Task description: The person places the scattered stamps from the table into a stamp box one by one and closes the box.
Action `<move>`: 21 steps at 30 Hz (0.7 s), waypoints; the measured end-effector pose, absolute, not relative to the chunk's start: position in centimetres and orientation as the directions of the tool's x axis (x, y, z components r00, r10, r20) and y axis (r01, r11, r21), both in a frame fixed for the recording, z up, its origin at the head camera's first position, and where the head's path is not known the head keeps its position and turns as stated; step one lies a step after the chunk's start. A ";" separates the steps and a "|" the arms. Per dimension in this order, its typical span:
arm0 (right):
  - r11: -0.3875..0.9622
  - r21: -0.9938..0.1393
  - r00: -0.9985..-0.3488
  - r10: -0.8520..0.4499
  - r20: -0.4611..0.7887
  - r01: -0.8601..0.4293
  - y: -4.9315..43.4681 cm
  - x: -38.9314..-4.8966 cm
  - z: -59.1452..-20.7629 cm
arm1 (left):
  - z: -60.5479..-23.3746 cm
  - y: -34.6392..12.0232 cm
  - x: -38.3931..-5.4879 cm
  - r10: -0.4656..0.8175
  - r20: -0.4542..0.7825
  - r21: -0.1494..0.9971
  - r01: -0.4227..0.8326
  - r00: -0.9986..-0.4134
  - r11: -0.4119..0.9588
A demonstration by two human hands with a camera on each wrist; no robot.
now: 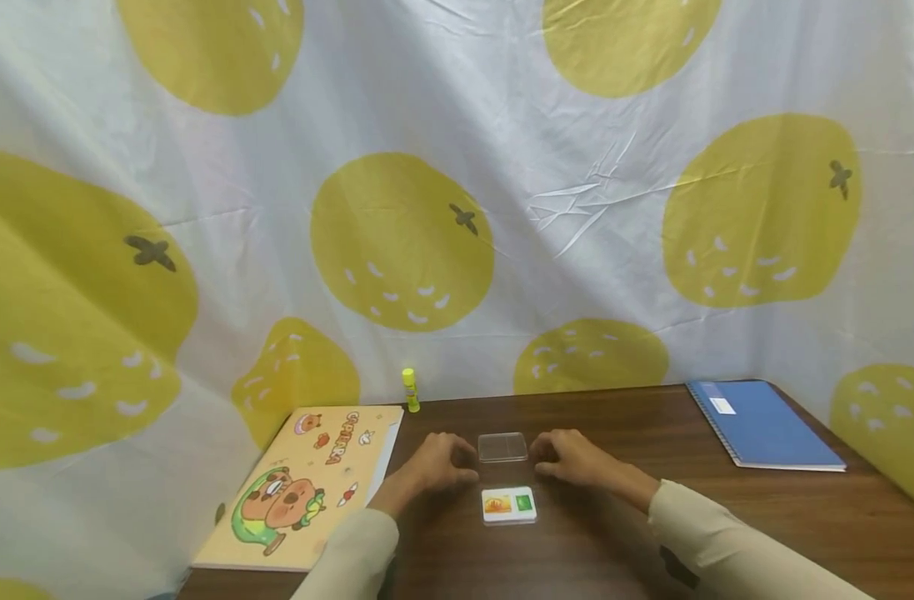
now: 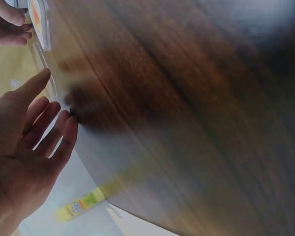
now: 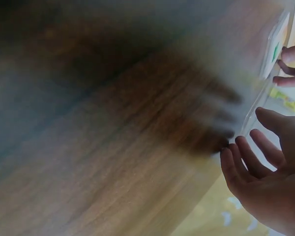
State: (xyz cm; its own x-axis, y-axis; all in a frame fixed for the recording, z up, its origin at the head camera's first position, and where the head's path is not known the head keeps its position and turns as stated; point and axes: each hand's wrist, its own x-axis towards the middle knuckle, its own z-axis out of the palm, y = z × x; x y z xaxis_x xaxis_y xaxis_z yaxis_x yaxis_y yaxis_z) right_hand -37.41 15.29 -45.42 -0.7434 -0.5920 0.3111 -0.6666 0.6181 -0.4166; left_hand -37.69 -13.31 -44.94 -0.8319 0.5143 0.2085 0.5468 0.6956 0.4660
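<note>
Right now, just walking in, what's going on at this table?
A person sits or stands at a wooden table, left hand and right hand on either side of a flat clear plastic piece. Neither grips it; whether they touch it is hard to tell. Closer to the person lies a small card-like piece with orange and green pictures. A capybara folder lies to the left, a blue notebook to the right.

- Wearing a pale beige sleeve (image 1: 354, 554) left of the white card (image 1: 510, 503).
- Wearing a matching sleeve (image 1: 734, 550) right of that card.
- Cut long and plain, both sides.
</note>
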 end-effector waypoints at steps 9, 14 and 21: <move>0.661 -0.406 -0.775 -0.553 0.305 -0.631 14.8 -39.1 -45.9 | -45.4 -12.8 -39.3 0.456 0.204 0.510 0.492 -0.866 0.706; 0.651 -0.418 -0.773 -0.555 0.309 -0.634 14.1 -39.7 -46.1 | -45.8 -12.5 -39.9 0.425 0.196 0.505 0.462 -0.884 0.729; 0.662 -0.435 -0.789 -0.549 0.274 -0.611 13.5 -40.0 -46.1 | -46.5 -11.8 -40.6 0.420 0.219 0.542 0.468 -0.881 0.698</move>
